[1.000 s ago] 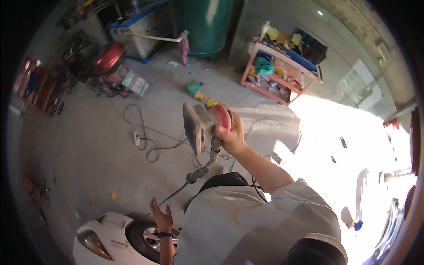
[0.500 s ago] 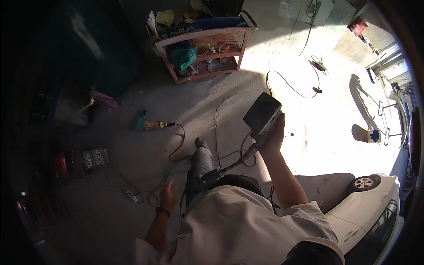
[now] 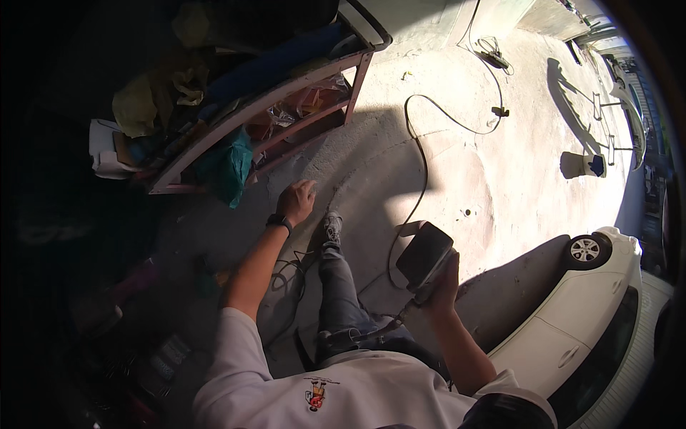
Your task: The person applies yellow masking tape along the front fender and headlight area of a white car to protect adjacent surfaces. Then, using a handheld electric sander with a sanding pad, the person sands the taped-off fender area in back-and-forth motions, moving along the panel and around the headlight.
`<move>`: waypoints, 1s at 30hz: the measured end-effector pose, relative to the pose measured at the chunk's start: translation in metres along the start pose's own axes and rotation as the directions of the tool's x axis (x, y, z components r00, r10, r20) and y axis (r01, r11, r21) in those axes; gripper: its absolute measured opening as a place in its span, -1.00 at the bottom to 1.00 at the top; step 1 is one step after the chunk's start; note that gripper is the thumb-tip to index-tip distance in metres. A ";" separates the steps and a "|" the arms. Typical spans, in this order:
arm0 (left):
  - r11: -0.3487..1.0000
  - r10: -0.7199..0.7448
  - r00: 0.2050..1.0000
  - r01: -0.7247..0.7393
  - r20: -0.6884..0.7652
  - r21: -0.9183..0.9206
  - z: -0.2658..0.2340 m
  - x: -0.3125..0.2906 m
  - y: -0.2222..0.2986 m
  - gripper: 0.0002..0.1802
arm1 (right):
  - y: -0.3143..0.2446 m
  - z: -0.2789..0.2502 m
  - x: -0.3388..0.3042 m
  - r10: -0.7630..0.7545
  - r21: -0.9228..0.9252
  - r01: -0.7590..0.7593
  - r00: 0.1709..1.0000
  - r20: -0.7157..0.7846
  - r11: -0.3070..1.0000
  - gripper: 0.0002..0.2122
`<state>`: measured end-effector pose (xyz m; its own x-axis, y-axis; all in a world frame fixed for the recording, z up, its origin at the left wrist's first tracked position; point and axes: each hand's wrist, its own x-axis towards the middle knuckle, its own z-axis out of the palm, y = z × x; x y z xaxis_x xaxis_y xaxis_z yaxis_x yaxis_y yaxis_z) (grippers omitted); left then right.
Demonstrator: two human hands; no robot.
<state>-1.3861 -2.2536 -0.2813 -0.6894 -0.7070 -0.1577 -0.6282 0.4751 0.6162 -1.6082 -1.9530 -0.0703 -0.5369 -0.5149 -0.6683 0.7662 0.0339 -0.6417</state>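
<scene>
Right hand (image 3: pixel 444 286): fingers wrapped round sander (image 3: pixel 424 254), some hidden behind it. Sander held up, right of and nearer body than cart (image 3: pixel 358 89), dark flat pad showing, hose (image 3: pixel 391 325) attached. Left hand (image 3: pixel 297 202): fingers loosely curled, nothing seen in them, just before cart, near teal bag (image 3: pixel 232 168). White car (image 3: pixel 572 329) well right of cart, apart from both hands. Done so far: sander in 1-handed grip, off floor. Pad not yet on any surface; seems mid-carry. Remaining amount: cannot tell.
</scene>
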 end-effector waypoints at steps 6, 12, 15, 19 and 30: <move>0.968 -0.242 0.926 0.251 -0.289 -0.006 -0.010 0.199 -0.098 -0.69 | 0.001 0.003 -0.001 0.032 0.135 0.006 0.959 -0.281 0.991 -0.44; 0.742 -0.463 0.882 0.440 -0.088 0.505 -0.022 0.189 -0.225 -0.66 | 0.002 -0.010 0.010 0.060 0.183 0.029 0.885 -0.462 0.983 -0.44; 0.838 -0.360 0.909 0.415 -0.213 0.355 -0.016 0.205 -0.255 -0.53 | 0.006 -0.009 0.014 0.102 0.143 -0.036 0.866 -0.490 0.989 -0.44; 0.861 -0.428 0.878 0.326 0.213 0.389 -0.024 0.233 -0.282 -0.28 | 0.011 0.006 0.018 0.131 0.171 -0.050 0.853 -0.506 0.984 -0.46; 0.074 -0.321 0.837 0.490 0.444 -0.869 -0.094 0.055 -0.121 -0.29 | -0.013 0.043 0.015 0.025 -0.003 -0.026 0.992 -0.125 1.000 -0.44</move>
<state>-1.3140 -2.3988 -0.2922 -0.5356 -0.5112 -0.6722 -0.0710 -0.7659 0.6390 -1.6111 -1.9981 -0.0554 -0.5573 -0.4027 -0.7261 0.7788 0.0495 -0.6253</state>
